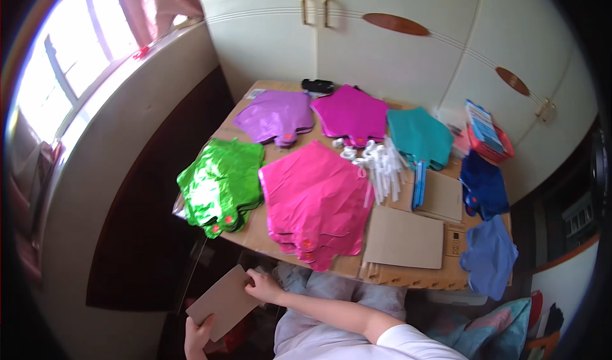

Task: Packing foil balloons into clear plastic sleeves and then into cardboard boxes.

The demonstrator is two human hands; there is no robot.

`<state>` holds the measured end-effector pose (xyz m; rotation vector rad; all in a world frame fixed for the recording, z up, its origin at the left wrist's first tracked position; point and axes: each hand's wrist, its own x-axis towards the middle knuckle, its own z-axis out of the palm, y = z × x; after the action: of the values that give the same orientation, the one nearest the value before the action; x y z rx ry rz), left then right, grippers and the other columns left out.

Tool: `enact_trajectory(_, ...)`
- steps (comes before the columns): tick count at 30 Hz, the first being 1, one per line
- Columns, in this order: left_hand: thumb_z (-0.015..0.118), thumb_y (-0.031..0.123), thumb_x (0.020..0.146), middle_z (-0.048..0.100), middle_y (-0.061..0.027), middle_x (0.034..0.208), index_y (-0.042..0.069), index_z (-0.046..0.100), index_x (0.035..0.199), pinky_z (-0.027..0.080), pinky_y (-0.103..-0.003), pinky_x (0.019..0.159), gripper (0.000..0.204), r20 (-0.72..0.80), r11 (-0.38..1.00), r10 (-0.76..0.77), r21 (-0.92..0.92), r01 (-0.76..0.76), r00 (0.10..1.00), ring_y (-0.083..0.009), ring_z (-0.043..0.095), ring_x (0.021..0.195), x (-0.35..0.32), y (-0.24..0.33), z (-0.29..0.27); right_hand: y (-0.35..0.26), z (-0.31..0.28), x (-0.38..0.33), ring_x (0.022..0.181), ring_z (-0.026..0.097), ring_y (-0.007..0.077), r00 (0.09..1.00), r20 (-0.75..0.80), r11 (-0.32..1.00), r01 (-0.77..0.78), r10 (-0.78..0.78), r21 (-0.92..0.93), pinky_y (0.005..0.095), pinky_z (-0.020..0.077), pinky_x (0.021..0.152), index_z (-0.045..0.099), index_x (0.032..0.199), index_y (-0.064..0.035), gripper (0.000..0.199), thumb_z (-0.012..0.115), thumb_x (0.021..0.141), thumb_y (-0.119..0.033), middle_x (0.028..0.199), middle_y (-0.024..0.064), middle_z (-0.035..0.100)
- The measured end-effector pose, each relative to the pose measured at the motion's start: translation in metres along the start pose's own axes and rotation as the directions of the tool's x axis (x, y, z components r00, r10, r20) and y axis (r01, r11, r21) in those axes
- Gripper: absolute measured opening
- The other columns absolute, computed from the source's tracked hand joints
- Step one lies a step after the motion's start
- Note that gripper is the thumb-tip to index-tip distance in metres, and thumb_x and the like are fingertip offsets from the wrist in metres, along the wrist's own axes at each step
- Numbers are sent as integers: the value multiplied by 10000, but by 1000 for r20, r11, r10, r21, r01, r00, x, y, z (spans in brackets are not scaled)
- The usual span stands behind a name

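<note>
Off the table's near left edge, my two hands hold a tan cardboard sheet [224, 302], tilted. My left hand [199, 336] grips its lower left edge with the thumb on top. My right hand [262, 286] pinches its upper right edge, the arm reaching across my lap. Closest on the table lie a flat stack of pink foil balloons [315, 200] and a shiny green stack [220, 184]. Another tan cardboard sheet [405, 235] rests at the table's near right.
Purple [274, 114], magenta [352, 112] and teal foil stacks [421, 133] line the back. White sticks and curls [382, 168] lie mid-table beside a blue narrow packet [419, 184]. Dark blue [483, 184] and light blue foil [489, 258] hang over the right edge near a red basket [500, 144].
</note>
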<state>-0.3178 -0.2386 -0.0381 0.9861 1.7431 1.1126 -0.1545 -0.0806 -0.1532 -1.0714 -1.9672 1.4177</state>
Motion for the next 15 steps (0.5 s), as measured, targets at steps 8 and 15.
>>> enact_trajectory(8,569,39,788,654,-85,911,-51,604,1016,467,-294,725,248,-206,980,-190,-105,171,960,-151,599,839,16,-97,-12,109,101,30,912,611,290,926,346,982,-180,153,49,363,471,781,587,1026,18,308,538,831,-216,971,184,633)
enact_trajectory(15,548,52,764,660,-131,922,-40,604,1025,476,-325,747,282,-267,954,-216,146,261,939,-208,623,869,85,-226,3,116,46,11,893,602,211,896,300,943,-329,327,-45,306,465,767,565,1120,-9,327,521,831,-155,1012,127,632)
